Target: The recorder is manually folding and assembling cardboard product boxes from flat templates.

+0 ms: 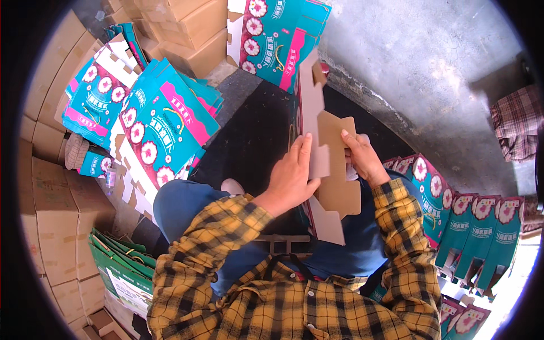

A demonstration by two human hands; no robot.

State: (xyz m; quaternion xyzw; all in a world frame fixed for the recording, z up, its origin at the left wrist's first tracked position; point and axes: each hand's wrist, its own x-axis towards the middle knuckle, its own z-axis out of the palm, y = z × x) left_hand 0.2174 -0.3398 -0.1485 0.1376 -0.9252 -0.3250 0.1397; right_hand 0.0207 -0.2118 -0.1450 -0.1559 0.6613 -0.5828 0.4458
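Note:
Between my knees stands a partly folded cardboard gift box (334, 192), its notched flaps and plain brown inside facing up. Only a thin strip of its printed outer side shows. My left hand (290, 175) grips the box's left wall, two fingers stretched along the pale flap and the thumb reaching over toward the opening. With my right hand (362, 156) I pinch the brown flap on the right, thumb on top; the other fingers are mostly hidden behind the cardboard.
Flat teal printed box sheets (167, 122) lie piled at the left, and more sheets (277, 39) lean at the back. Folded teal boxes (476, 232) stand in rows at the right. Brown cartons (56, 204) are stacked along the left; a grey wall (408, 45) rises at back right.

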